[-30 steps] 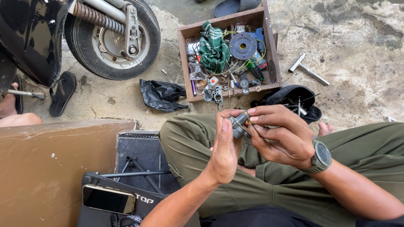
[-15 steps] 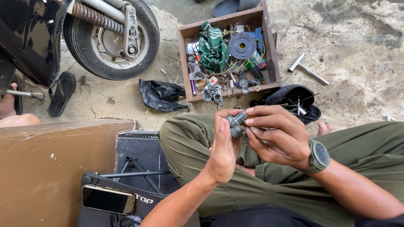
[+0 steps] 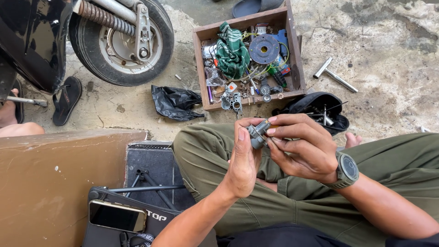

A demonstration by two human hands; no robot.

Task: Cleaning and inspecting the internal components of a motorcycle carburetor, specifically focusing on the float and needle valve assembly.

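- Both hands meet over the person's lap, closed round a small grey metal part point(image 3: 257, 134) held up between them — it looks like a fitting or assembling step, the piece being turned or pressed together.
- The left hand point(image 3: 242, 162) is curled, thumb up along the near side of the part, fingers wrapped behind it; it grips rather than rests.
- The right hand point(image 3: 302, 148) is nearly closed too, its fingertips point(image 3: 273, 120) pinching the top end of the same part. A grey wristwatch point(image 3: 346, 170) sits on that wrist.
- My guess is that the next move wants a steady hold from the left while the right does the fine twisting or pushing — small, careful force.
- Beyond the hands, on the concrete floor, stands a wooden box point(image 3: 249, 55) full of spare parts, wires and a green cloth point(image 3: 231, 52).
- To the right of it, past the right hand, lies a black tool pouch point(image 3: 315, 106), and farther off a T-shaped wrench point(image 3: 334, 75).
- Left of the box, a crumpled black bag point(image 3: 176, 101) and a scooter wheel point(image 3: 121, 43).
- Near the left elbow, a phone point(image 3: 116, 216) lies on a black case.
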